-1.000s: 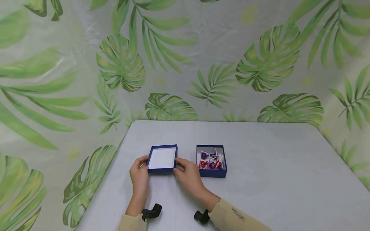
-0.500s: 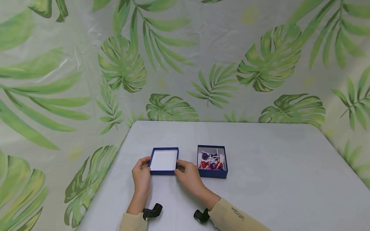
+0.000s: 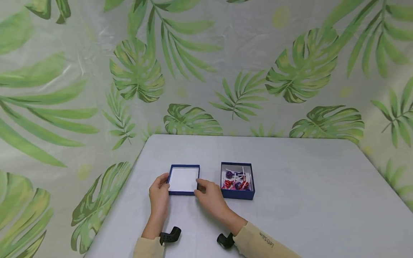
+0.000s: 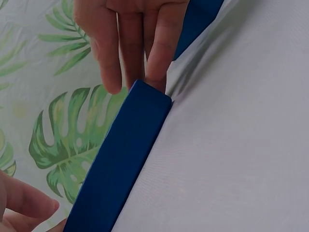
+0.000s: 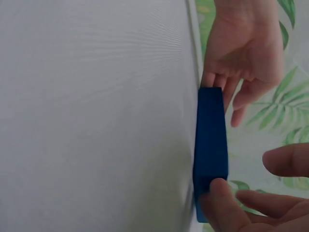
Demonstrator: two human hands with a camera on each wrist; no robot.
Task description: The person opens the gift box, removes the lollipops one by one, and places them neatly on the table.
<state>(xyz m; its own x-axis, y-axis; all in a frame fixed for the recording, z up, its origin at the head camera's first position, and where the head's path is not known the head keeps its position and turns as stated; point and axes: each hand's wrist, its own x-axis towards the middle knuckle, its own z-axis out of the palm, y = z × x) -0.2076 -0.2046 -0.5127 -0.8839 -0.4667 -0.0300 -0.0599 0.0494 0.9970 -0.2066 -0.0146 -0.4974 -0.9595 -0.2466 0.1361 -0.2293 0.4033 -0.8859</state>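
A square blue box lid (image 3: pixel 184 180) lies on the table with its white inside facing up. Beside its left edge is my left hand (image 3: pixel 159 197), fingertips right at the side wall and thumb apart from the lid in the right wrist view. At the opposite edge, my right hand (image 3: pixel 211 197) has its fingertips by the near right corner. One of its fingers (image 5: pixel 285 160) is spread away from the lid. Just right of that hand stands the matching blue box (image 3: pixel 238 194), open at the top, with several wrapped lollipops (image 3: pixel 237 181) inside.
White cloth covers the table (image 3: pixel 306 186), which runs on to the right of the box. Behind and on the left hangs a leaf-patterned curtain (image 3: pixel 245 46). Black wrist cameras (image 3: pixel 170 235) sit at both beige cuffs.
The lid was slightly tilted a second ago and has come down flat on the table. Both hands have stayed at its sides, their fingers loosening a little. The lollipop box has not moved.
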